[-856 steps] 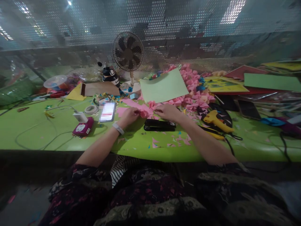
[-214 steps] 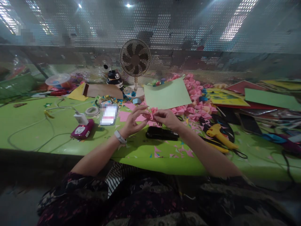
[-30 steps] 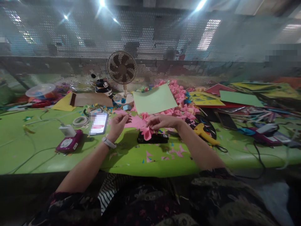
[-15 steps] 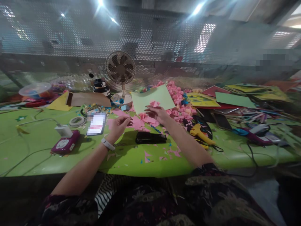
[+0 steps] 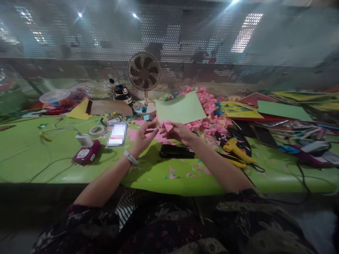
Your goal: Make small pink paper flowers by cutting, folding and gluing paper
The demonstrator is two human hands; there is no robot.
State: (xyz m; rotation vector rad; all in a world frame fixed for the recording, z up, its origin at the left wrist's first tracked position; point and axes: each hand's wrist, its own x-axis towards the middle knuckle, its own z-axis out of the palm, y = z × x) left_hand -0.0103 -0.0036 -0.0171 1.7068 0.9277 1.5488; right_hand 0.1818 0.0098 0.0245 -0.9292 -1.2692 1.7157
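Observation:
My right hand (image 5: 180, 133) holds a pink folded paper piece (image 5: 167, 125) in its fingertips, over the middle of the table. Close by on the left is my left hand (image 5: 144, 138), its thumb and fingers apart and nothing visible between them. Flat pink paper pieces (image 5: 132, 134) lie beside and beneath the hands. A black stapler (image 5: 177, 151) rests just in front of them. Behind the right hand, a pale green sheet (image 5: 181, 108) leans against a heap of pink folded paper pieces (image 5: 209, 102).
A phone (image 5: 117, 134), a tape roll (image 5: 97, 131) and a purple power socket box (image 5: 86, 153) lie to the left. A small fan (image 5: 144, 74) stands at the back. On the right are a yellow glue gun (image 5: 238, 151) and cables. Pink scraps litter the front.
My left hand has moved in towards the right hand and its fingers have spread. The right hand has drawn lower and nearer with the pink folded piece. The camera view has shifted right.

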